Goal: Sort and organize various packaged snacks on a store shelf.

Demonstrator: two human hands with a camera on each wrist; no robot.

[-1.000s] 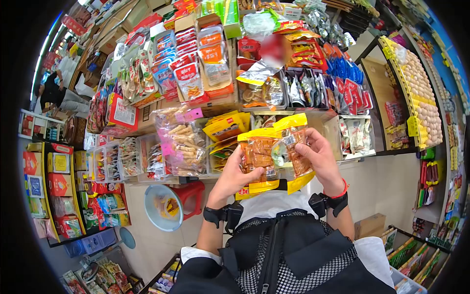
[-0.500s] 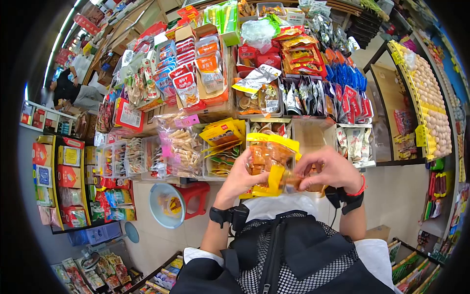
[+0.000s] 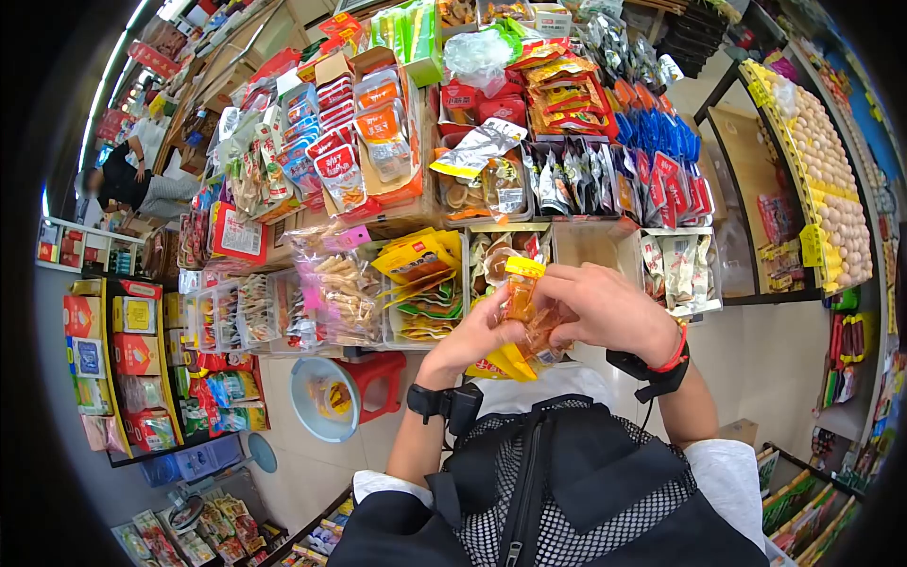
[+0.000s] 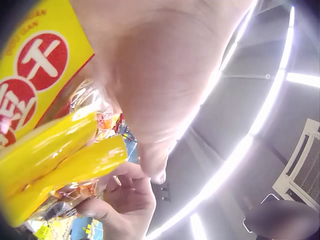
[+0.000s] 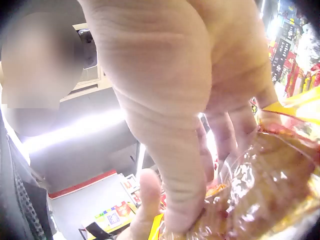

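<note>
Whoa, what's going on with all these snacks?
Somebody's left hand and right hand are holding shiny snack packets with yellow ends. The packets are up in front of the person's black vest, by a row of plastic tubs. They haven't been put down yet.

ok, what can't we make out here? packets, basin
Head: right side of the packets, hidden by the right hand.
Head: most fingers of the left hand, behind the packets.
Left wrist: left end of the label, cut by the frame edge.
Head: print inside the basin, too small.
</note>
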